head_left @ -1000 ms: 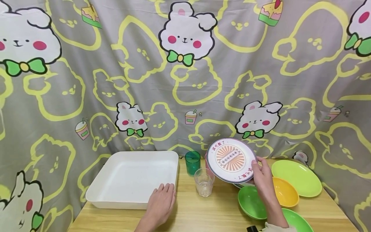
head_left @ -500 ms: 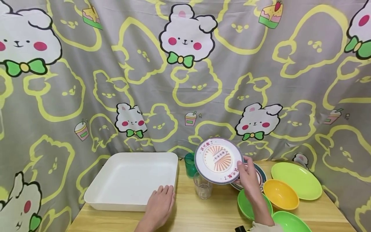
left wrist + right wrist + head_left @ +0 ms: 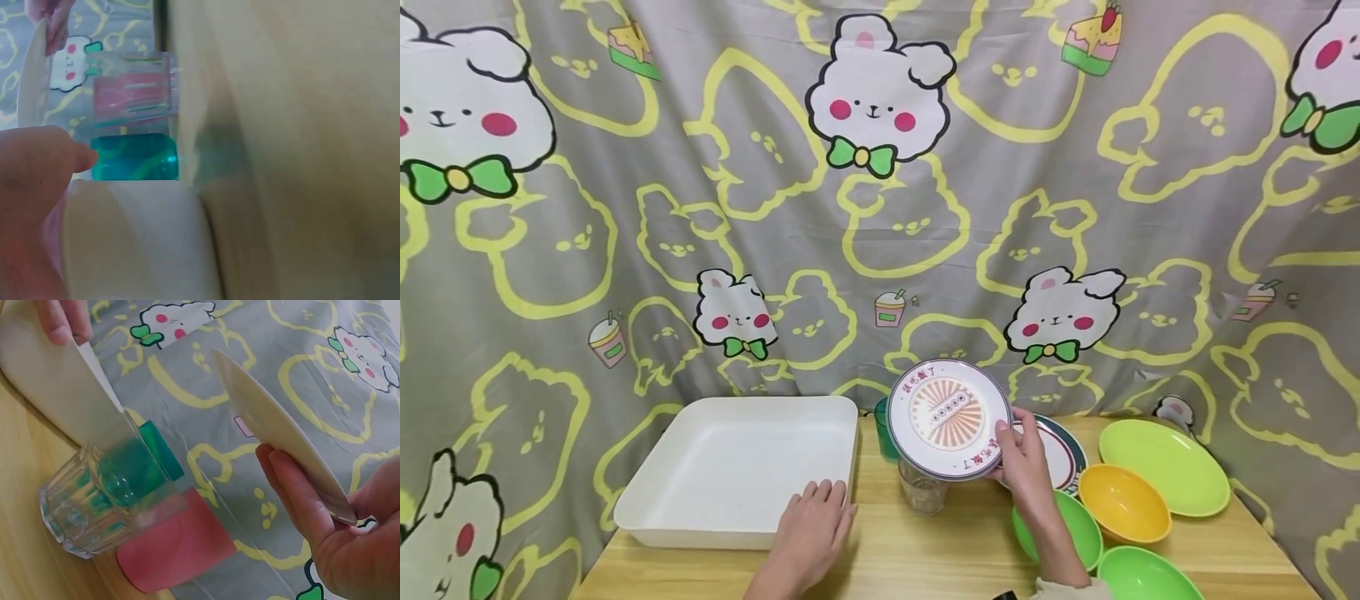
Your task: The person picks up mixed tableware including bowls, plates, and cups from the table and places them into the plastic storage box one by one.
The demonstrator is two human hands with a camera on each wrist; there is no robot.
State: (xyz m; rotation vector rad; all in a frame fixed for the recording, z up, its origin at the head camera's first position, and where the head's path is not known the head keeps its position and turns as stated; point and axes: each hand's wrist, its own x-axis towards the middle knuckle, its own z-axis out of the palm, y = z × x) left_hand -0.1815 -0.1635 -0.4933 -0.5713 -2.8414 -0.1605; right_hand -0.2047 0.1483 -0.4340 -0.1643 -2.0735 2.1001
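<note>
My right hand (image 3: 1028, 462) pinches a white plate (image 3: 951, 417) by its right edge, thumb on the printed face and fingers underneath. The plate is raised and tilted, overlapping a clear glass (image 3: 922, 493) and a green cup (image 3: 882, 433) in the head view. Seen edge-on in the right wrist view, the plate (image 3: 281, 425) is well apart from the glass (image 3: 94, 500). My left hand (image 3: 814, 529) holds the near right corner of a white rectangular tray (image 3: 730, 537) at its rim. In the left wrist view its thumb (image 3: 81, 156) shows beside the tray wall (image 3: 137, 237).
A pink cup (image 3: 178, 544) stands behind the glass. Another plate (image 3: 1060, 454) with a dark rim lies at the right. Around it are an orange bowl (image 3: 1123, 502), green bowls (image 3: 1078, 529) and a lime oval plate (image 3: 1165, 467). A patterned curtain (image 3: 865, 342) hangs behind the table.
My right hand has carried the plate leftward, uncovering the dark-rimmed plate and passing in front of the cups. The left hand stays on the tray's rim.
</note>
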